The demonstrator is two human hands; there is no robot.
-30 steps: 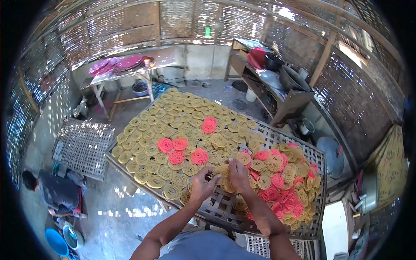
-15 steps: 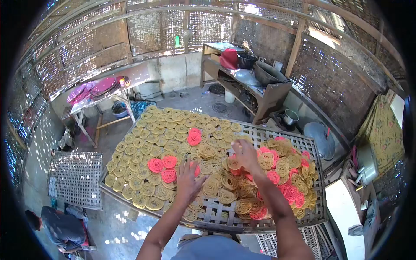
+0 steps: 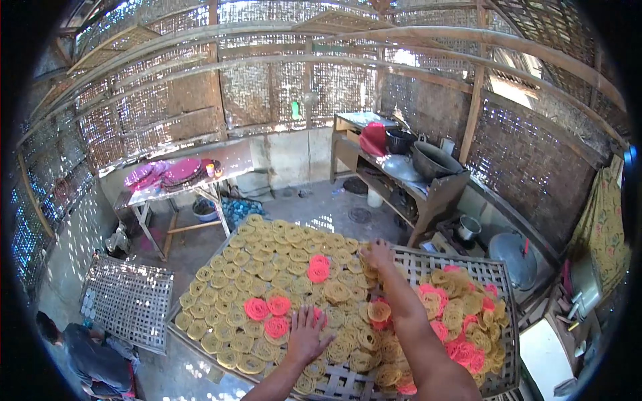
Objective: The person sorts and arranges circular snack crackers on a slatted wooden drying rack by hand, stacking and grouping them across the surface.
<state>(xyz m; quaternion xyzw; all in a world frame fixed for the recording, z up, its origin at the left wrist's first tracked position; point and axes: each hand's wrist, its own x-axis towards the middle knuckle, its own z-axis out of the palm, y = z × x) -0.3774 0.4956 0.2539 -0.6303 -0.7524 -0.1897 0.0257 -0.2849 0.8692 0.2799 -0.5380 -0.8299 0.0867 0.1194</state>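
Left hand: grip spread flat over pink coils and yellow coils, nothing clasped. Right hand: farther out than half a second ago, now where rows end, lattice tray's far edge; grip state cannot be told. Coils: rows left, mixed heap right.

The left grip is bare, with slim, tapering fingers and a distinct thumb. Below a narrow wrist, the left forearm is smooth and bare. The right grip is uncovered too, its finger detail too small to make out; the right forearm is lean, bare and gradually thicker toward the elbow.
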